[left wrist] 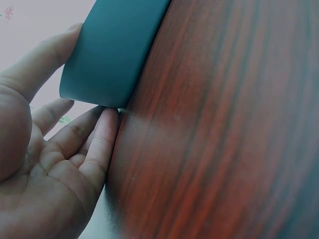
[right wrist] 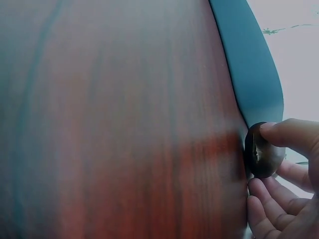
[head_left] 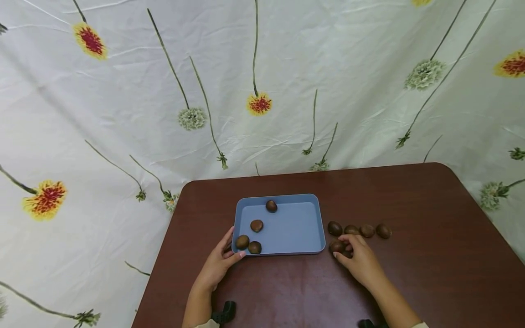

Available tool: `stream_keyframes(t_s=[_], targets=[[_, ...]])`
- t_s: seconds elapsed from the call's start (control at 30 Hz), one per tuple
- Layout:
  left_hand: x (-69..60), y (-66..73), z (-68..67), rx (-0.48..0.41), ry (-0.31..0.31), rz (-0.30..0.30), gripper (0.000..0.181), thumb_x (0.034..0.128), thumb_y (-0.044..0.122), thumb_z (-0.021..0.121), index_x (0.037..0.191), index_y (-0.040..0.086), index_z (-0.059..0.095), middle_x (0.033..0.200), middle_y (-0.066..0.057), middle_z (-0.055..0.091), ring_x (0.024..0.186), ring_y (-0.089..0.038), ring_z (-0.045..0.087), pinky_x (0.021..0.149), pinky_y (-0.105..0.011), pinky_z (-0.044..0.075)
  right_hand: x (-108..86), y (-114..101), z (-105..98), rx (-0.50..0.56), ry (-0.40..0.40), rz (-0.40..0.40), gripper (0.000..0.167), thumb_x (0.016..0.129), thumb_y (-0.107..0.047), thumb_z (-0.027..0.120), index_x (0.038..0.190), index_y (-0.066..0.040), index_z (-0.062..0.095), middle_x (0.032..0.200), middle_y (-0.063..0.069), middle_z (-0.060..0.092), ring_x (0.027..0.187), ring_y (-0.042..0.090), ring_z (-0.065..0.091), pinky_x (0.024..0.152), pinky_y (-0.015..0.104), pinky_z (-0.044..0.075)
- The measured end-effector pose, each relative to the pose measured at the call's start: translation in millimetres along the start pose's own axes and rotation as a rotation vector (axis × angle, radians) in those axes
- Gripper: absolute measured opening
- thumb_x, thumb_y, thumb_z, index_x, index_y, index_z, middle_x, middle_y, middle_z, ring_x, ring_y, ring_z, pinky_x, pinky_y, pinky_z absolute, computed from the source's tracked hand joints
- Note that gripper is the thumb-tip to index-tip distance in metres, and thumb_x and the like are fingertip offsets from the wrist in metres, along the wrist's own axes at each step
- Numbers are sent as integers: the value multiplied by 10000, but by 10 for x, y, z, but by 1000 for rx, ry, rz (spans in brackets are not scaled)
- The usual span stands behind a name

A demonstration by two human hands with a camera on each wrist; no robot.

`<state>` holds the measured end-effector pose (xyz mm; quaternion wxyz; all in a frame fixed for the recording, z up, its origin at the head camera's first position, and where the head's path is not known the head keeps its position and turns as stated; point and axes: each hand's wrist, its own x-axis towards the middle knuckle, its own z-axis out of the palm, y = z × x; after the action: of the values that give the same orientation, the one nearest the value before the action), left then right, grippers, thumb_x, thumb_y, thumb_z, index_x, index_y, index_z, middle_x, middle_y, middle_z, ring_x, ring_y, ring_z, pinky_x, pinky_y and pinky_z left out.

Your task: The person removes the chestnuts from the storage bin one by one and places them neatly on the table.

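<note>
A blue rectangular tray (head_left: pixel 293 228) lies on the table with several brown chestnuts inside, one of them a chestnut (head_left: pixel 256 225) left of its middle. My left hand (head_left: pixel 219 262) holds the tray's near left corner, thumb at the rim and fingers along the outer side. In the left wrist view, the tray's wall (left wrist: pixel 112 55) sits between that thumb and the fingers. Just right of the tray, my right hand (head_left: pixel 361 260) pinches a chestnut (right wrist: pixel 264 152) between thumb and fingers. Whether this chestnut touches the table I cannot tell. Behind that hand, several more chestnuts (head_left: pixel 367 231) form a row.
The dark reddish-brown table (head_left: pixel 434 237) has rounded far corners. A white cloth (head_left: pixel 287 54) printed with flowers hangs behind it and at the left. Black bands (head_left: pixel 224 312) show at my wrists.
</note>
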<state>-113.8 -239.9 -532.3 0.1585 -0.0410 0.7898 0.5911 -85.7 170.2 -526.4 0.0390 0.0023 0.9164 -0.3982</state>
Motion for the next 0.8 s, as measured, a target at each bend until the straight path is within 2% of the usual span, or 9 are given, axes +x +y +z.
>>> stream_keyframes(t_s=[0.33,0.47,0.67,0.8], targets=[[6,0,5,34,13,-6,886,910,315,770,1604,401,226,1678,-87,258,1430,-390,444,1075,-470,489,-28,10,5,19,0,9,452,926,-207,751,1332,-88,593,1301,153,579,1117,294,609,919,469,532],[-9,11,7,13,2,-3,898,914,305,766,1614,379,209,1681,-91,245,1442,-402,428,1079,-470,487,-41,-3,5,27,16,-3,455,935,-227,743,1335,-68,591,1309,163,565,1142,308,604,936,471,526],[-15,14,12,-10,-8,8,900,923,274,758,1623,347,198,1678,-94,249,1446,-395,427,1079,-458,489,-55,-59,21,21,90,-12,414,948,-224,727,1309,-56,613,1272,143,561,1140,301,590,948,479,510],[-14,13,15,-11,-4,9,902,919,272,762,1624,340,202,1672,-98,264,1433,-392,445,1062,-439,505,-58,-122,56,32,170,-62,370,938,-203,745,1266,-68,639,1205,94,596,1074,244,608,921,443,528]])
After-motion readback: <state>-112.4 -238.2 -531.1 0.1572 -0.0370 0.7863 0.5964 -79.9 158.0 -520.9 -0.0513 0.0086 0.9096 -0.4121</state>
